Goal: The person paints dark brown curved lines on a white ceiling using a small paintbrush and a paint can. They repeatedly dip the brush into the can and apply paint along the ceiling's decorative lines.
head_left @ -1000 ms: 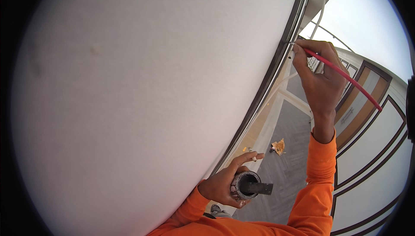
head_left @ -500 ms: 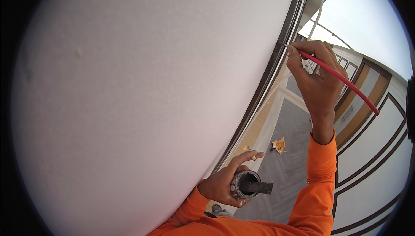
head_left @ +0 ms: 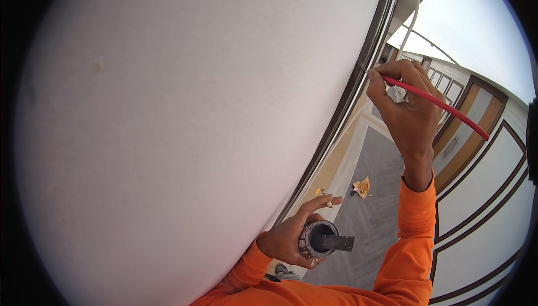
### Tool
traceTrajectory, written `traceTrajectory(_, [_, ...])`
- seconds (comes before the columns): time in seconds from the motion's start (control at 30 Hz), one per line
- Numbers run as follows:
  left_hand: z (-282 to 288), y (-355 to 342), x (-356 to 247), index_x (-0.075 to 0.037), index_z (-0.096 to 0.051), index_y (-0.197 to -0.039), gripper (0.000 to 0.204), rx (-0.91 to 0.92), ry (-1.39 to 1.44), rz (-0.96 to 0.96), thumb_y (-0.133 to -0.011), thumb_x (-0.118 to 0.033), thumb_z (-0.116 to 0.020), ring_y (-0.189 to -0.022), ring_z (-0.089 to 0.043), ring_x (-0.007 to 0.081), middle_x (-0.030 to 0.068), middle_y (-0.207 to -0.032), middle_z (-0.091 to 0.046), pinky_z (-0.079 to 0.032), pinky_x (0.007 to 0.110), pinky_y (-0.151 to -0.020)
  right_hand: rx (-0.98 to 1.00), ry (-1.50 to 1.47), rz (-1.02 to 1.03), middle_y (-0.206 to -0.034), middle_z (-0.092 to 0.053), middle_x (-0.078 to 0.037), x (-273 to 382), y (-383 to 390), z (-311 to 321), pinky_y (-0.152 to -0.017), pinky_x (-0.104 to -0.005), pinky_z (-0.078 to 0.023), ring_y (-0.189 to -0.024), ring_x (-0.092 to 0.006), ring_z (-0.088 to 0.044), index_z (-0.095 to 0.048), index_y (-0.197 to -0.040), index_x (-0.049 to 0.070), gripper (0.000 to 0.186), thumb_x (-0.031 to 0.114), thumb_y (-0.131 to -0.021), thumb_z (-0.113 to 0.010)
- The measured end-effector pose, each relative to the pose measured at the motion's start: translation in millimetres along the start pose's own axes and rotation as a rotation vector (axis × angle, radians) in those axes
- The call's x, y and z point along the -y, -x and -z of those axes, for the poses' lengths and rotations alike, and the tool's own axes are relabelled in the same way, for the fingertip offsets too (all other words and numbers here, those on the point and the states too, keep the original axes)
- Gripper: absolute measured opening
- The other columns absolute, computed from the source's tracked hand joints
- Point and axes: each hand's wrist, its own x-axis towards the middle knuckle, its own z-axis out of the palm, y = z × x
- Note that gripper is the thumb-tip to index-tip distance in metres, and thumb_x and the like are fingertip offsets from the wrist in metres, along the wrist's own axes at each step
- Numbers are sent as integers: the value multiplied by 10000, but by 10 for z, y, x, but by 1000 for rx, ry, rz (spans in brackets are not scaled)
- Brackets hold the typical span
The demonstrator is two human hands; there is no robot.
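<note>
In my right hand (head_left: 410, 116) is a thin paintbrush with a long red handle (head_left: 443, 104), pinched near its bristle end. The brush tip touches a dark trim strip (head_left: 374, 26) along the edge of a large white panel (head_left: 196, 126). Lower down, my left hand (head_left: 284, 242) is wrapped round a small, paint-smeared can (head_left: 305, 243), its mouth facing up. A flat dark stick (head_left: 341, 243) leans out over the can's rim. Between fingers of the same hand sits a short white stick (head_left: 329, 202), apparently a cigarette.
Below lies a grey patterned floor (head_left: 370, 154) with a crumpled orange-brown scrap (head_left: 363, 187) on it. White panelling with dark mouldings (head_left: 476, 205) and a brown-and-grey door (head_left: 468, 118) stand at the right. A white cable (head_left: 416, 12) hangs beside the trim.
My right hand has slid a short way down along the dark trim with the paintbrush. The left hand and its can look unmoved.
</note>
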Motion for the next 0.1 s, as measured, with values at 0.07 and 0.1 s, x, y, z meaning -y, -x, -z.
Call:
traceTrajectory(0.07, [6,-4,-13,-113,-100,-1594,1246,10,6,21,-654,-57,-917,-1082,-612,220,261,-1624,-208,-547,349,-914,-25,-16,0,-722,-708,-20,-11,-4,-10,-562,-278,-494,-651,-138,-622,-698,-799,85,88,91,-816,-784])
traceTrajectory(0.1, [9,-5,-26,-121,-98,-1597,1244,16,10,32,-660,-59,-914,-1093,-613,225,260,-1628,-198,-543,353,-926,-37,-24,0,-727,-712,-18,-23,-9,-14,-564,-284,-496,-654,-145,-623,-702,-803,91,87,108,-821,-785])
